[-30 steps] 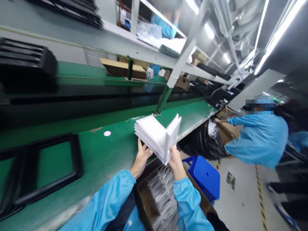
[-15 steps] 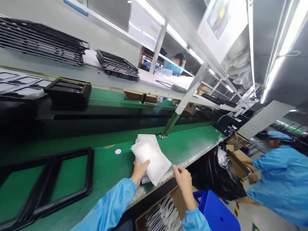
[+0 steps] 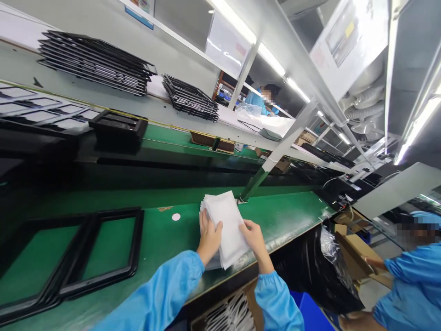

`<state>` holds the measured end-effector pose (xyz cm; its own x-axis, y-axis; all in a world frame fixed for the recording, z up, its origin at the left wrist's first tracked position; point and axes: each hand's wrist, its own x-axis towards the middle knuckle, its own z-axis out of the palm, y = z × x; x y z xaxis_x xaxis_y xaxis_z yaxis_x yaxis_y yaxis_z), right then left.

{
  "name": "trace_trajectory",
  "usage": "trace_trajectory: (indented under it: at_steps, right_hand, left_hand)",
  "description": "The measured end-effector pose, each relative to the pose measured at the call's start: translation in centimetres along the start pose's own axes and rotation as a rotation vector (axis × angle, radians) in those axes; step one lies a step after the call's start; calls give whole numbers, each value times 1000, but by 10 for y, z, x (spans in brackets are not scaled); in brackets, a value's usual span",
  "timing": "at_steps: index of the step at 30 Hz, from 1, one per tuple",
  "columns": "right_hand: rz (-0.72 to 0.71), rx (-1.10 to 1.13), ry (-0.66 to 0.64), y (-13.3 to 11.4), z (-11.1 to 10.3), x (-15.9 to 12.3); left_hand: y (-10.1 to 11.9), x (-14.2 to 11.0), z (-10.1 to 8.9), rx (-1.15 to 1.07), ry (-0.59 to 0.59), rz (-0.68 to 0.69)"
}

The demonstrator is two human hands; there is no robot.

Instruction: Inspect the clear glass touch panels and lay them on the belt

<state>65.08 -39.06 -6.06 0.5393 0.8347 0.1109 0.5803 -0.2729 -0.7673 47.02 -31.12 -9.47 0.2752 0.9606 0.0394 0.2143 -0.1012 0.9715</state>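
Observation:
A stack of thin white, flat, pouch-like sheets (image 3: 227, 225) stands over the green bench near its front edge, tilted, its layered edges showing at the upper left. My left hand (image 3: 209, 235) grips the stack's left side, thumb across the top sheet and fingers along the edge. On the opposite side my right hand (image 3: 253, 234) pinches the right edge between thumb and fingers. Left of the hands, black rectangular frames (image 3: 136, 248) lie overlapping on the bench. A small white oval (image 3: 176, 217) is on the green surface between the frames and the stack.
A slanted post (image 3: 257, 181) rises behind the stack. Black frames (image 3: 96, 64) are piled on the upper shelf. Below the bench are a box of white strips (image 3: 232, 315) and a blue bin (image 3: 310, 315). Another person (image 3: 413, 276) works at the right beside cardboard boxes.
My right hand has come onto the stack's right edge from just beside it. The fanned sheets are now more evenly aligned. The view has shifted, so the surroundings sit further right.

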Motion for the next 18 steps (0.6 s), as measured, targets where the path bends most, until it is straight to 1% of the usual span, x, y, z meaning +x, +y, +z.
trace_trajectory:
  at_steps: [2, 4, 6, 7, 10, 12, 15, 18]
  right_hand:
    - [49, -21, 5, -6, 4, 18]
    - [126, -55, 11, -7, 12, 36]
    - [201, -86, 27, -4, 20, 49]
    - [232, -93, 37, -1, 24, 52]
    - [294, -69, 40, 8, 34, 53]
    - [305, -22, 20, 11, 39, 51]
    - [276, 66, 0, 12, 41, 48]
    - [243, 148, 7, 10, 35, 49]
  left_hand:
    - [11, 30, -3, 11, -20, -17]
    - [15, 57, -8, 32, -33, -70]
    - [10, 74, -13, 53, -43, -133]
    - [4, 77, -15, 60, -52, -163]
    - [-17, 71, -20, 50, -106, -224]
    - [-28, 63, -17, 22, -143, -231]
    - [-34, 56, -2, -44, -165, -219]
    - [-30, 54, 19, -131, -161, -218]
